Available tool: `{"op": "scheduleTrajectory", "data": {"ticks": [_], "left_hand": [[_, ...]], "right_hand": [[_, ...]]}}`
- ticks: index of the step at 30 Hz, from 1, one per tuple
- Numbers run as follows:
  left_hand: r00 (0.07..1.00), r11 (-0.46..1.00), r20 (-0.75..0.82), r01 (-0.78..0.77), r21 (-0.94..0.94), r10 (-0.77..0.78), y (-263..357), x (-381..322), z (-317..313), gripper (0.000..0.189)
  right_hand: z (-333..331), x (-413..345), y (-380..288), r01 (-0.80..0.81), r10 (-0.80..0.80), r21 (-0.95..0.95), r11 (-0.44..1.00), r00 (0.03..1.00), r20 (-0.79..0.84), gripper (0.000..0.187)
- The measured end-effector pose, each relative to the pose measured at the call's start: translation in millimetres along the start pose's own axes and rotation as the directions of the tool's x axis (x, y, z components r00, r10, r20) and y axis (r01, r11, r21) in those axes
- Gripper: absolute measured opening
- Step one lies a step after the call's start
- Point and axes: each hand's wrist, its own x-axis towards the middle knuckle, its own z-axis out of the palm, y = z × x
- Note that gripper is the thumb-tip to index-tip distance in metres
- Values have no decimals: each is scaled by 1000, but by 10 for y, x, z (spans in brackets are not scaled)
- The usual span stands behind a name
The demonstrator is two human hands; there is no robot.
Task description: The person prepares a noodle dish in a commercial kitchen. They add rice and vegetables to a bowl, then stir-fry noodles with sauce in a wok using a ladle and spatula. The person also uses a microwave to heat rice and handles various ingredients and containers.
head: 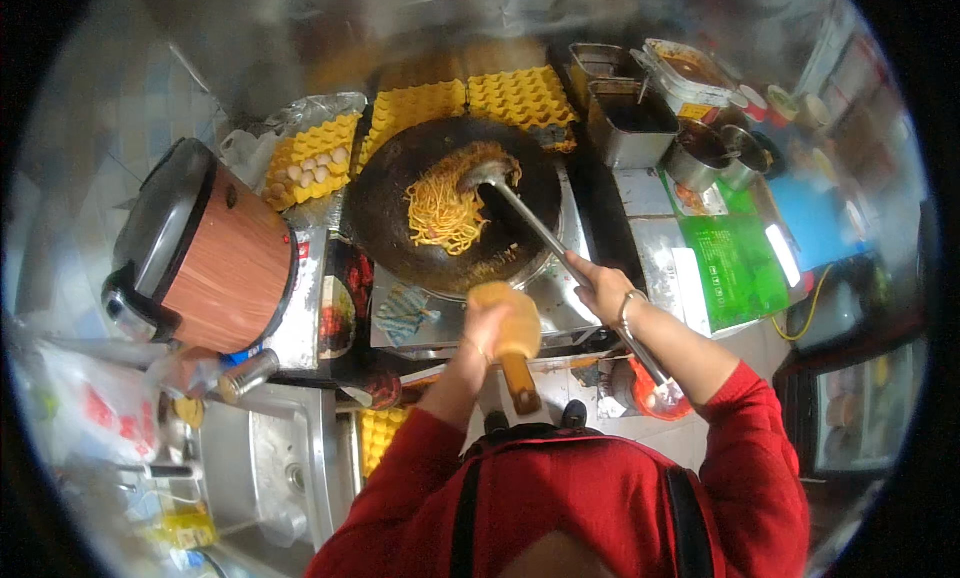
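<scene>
A dark wok (382, 218) sits on the steel stove (562, 311), with fried noodles (446, 221) heaped near its middle. My left hand (482, 334) is around the wok's handle at a pale yellow pad or wrap (521, 323). Below that wrap, a brown wooden handle end (520, 386) sticks out towards me. My right hand (606, 293) grips the long shaft of a metal ladle (532, 221). The ladle's bowl rests against the noodles' right side, and its shaft runs back under my right forearm.
Yellow egg trays (517, 97) line the back; one at left holds several eggs (319, 169). A large rice cooker (225, 255) stands left, above a steel sink (262, 450). Steel sauce containers (634, 124) and pots (697, 154) stand right. A checked cloth (405, 314) lies on the stove's front.
</scene>
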Motion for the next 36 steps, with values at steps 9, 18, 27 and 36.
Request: {"op": "scheduleTrajectory", "data": {"ticks": [9,18,27,36], "left_hand": [[991,997,113,60,52,-65,335,-82,41,35],[989,986,-60,-124,115,132,-185,-274,-55,45],[999,987,-30,-13,159,18,257,580,-84,39],[998,946,-55,45,321,-29,248,463,-179,59]], "right_hand": [[-230,-610,112,143,-139,0,990,961,237,62],[-313,-538,-51,124,-131,65,990,985,111,61],[68,140,-8,-119,112,58,991,987,111,47],[240,405,25,-159,161,-22,987,982,97,48]]}}
